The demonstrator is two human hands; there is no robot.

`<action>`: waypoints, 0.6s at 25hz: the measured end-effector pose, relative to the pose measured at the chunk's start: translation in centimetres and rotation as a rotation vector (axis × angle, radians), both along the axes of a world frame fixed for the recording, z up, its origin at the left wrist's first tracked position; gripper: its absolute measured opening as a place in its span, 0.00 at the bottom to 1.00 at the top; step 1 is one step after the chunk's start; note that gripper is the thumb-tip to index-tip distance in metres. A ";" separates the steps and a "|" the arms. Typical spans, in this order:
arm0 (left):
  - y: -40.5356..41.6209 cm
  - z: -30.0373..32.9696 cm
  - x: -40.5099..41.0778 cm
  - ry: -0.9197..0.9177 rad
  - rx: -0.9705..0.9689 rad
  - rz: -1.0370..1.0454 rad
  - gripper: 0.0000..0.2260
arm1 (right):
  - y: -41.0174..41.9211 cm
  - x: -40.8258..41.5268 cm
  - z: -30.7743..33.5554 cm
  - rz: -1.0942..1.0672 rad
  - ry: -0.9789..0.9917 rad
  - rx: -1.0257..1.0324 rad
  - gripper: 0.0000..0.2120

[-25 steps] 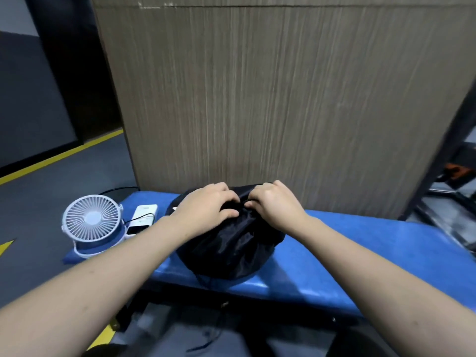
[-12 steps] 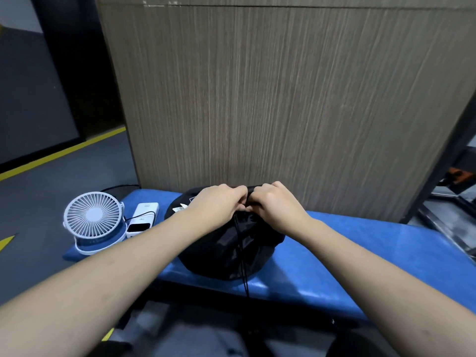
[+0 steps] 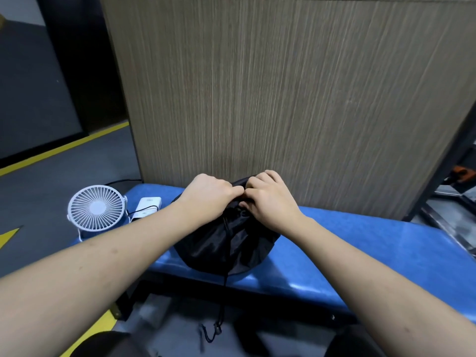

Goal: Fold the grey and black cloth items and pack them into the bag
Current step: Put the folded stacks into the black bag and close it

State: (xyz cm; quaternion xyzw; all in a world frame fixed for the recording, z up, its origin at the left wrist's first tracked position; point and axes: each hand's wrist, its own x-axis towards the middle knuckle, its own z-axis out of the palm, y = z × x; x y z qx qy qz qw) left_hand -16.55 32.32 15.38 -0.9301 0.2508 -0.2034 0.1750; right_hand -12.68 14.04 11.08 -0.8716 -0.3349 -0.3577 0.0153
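A black bag [image 3: 226,243] sits near the middle of the frame, a little below centre, on a blue padded bench [image 3: 360,253] that runs from the left-centre to the right edge. The bag is rounded and bulging, its lower part reaching the bench's front edge, and its gathered mouth is at the top, where both hands meet. The left hand [image 3: 206,199] comes in from the lower left and the right hand [image 3: 270,199] from the lower right; they touch each other above the bag. Each hand's grip is clamped on the bunched black fabric at the mouth, fingers curled over and knuckles facing up. A thin black cord [image 3: 226,230] runs down the front of the bag, passes over the bench's edge and hangs below, its end [image 3: 216,331] dangling at the lower centre of the frame. No grey or black cloth shows outside the bag; what lies inside is hidden. At the left end of the bench stands a small white fan [image 3: 96,208], facing the camera, and just to its right lies a white power bank [image 3: 148,208] with a dark cable. Behind the bench a tall wood-grain panel [image 3: 296,99] fills the upper centre. At the far left lies a grey floor [image 3: 51,186] crossed by a yellow line [image 3: 64,148].
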 end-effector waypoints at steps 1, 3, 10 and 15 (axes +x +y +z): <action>0.2 -0.2 0.1 0.009 -0.041 0.012 0.05 | 0.0 0.0 -0.1 0.013 -0.001 0.026 0.11; 0.7 -0.8 0.3 0.045 -0.199 0.035 0.01 | -0.5 -0.4 -0.7 0.042 0.074 0.101 0.13; 3.1 -5.0 0.4 0.347 -0.841 -0.033 0.10 | -5.2 -2.2 -5.6 -0.009 0.673 0.541 0.64; 3.6 -7.7 -1.3 0.726 -0.763 0.030 0.64 | -5.7 -1.0 -6.2 -0.041 0.856 0.493 0.66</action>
